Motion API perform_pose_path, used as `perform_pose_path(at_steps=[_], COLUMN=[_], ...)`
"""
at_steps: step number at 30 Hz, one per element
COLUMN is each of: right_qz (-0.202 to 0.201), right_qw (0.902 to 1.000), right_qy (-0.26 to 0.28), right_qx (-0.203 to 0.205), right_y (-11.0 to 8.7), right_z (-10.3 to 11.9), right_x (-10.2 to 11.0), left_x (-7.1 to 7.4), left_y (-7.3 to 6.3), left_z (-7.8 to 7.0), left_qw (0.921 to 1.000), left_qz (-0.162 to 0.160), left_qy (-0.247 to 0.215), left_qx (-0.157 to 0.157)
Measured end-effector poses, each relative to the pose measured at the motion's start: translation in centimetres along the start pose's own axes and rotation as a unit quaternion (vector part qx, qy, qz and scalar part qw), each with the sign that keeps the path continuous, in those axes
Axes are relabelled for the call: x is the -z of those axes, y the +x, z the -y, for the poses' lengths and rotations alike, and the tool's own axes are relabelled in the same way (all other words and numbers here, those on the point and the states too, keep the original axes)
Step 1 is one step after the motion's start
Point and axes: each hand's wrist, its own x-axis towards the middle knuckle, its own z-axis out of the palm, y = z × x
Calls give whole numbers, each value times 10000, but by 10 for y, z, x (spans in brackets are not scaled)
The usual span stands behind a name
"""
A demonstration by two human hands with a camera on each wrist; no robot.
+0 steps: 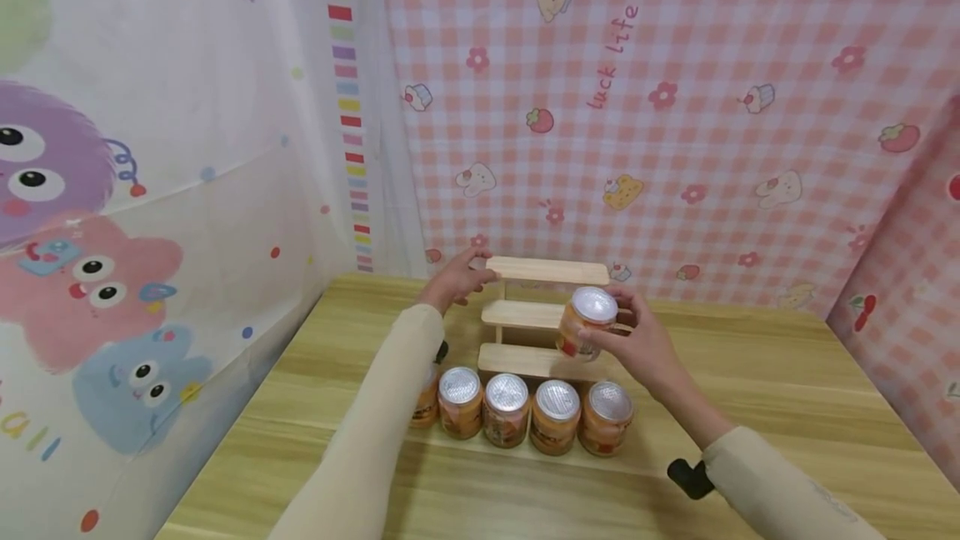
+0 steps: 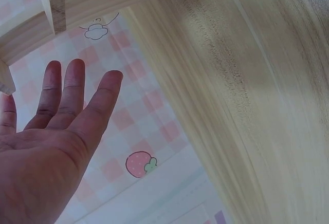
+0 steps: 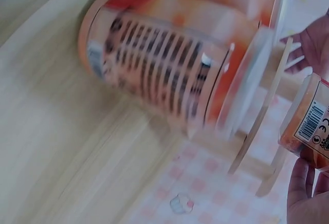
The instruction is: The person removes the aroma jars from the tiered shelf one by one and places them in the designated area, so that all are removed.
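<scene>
In the head view, my right hand [image 1: 639, 340] grips a jar [image 1: 588, 322] with a silver lid and orange contents, raised in front of the right part of a three-step wooden rack [image 1: 547, 271]. The right wrist view shows this jar [image 3: 313, 124] too, with barcode and label, fingers under its side. My left hand [image 1: 456, 277] touches the left end of the rack's top step. In the left wrist view three fingers [image 2: 73, 82] stand straight and spread beside the wood; the thumb's contact is not fully visible there.
A row of several similar jars [image 1: 506, 411] stands in front of the rack, the leftmost partly behind my left sleeve [image 1: 382, 415]. A large jar [image 3: 164, 54] fills the near part of the right wrist view. A pink checked cloth [image 1: 660, 107] hangs behind the wooden table [image 1: 750, 373].
</scene>
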Motion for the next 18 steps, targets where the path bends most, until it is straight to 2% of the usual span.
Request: perform_pose_path(at_steps=[6,10,18], right_qz=[-72,-176,-232], right_qw=[9996,9993,9981], right_qy=[15,-82,-477], right_qx=[-282,-305,-300], right_y=[-7,-13,-35], right_z=[-1,-4,-30], right_x=[25,41,65], left_x=[-1,-1,-1], left_y=[1,2,0], left_z=[-1,-1,-1], left_qw=[10000,10000,9999], left_qz=[24,83,82], left_qy=[-44,-41,-106], left_qx=[39,23,66])
